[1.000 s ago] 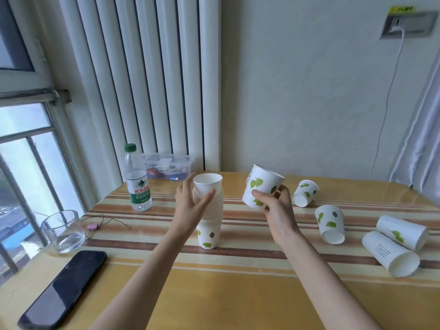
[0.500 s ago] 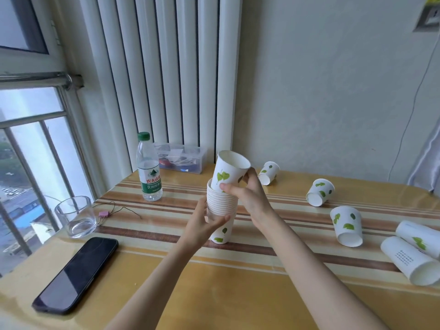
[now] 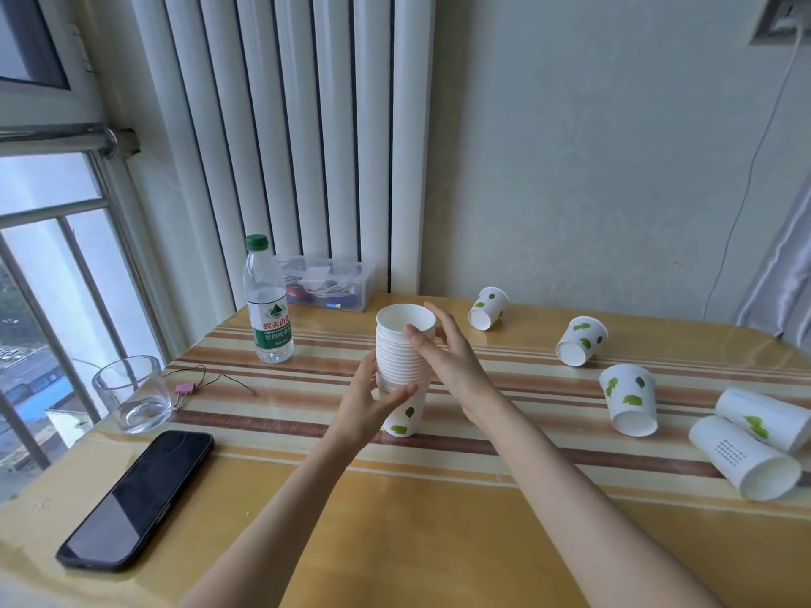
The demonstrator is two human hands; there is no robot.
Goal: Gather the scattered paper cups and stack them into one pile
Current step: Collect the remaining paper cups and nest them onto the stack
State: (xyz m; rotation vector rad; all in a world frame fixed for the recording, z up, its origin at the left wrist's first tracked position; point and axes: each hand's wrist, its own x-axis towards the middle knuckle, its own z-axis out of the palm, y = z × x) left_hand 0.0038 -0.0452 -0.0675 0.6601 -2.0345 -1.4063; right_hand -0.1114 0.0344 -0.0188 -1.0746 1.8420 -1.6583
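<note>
A tall stack of white paper cups with green leaf prints (image 3: 401, 357) stands upright in the middle of the table. My left hand (image 3: 373, 399) is wrapped around its lower part. My right hand (image 3: 445, 357) rests against the top cup, thumb on the rim and fingers behind it. Several loose cups lie on their sides to the right: one at the back (image 3: 487, 308), one further right (image 3: 581, 341), one nearer (image 3: 631, 399), and two at the right edge (image 3: 763, 416) (image 3: 744, 458).
A water bottle (image 3: 267, 302) and a clear plastic box (image 3: 327, 283) stand at the back left. A glass (image 3: 131, 392), a pink clip with wires (image 3: 184, 388) and a black phone (image 3: 138, 498) lie on the left. The striped table (image 3: 439, 533) ends at the wall.
My right hand carried a cup from the right over to the stack and set it into the top. My left hand stayed on the stack. The view shifted left.
</note>
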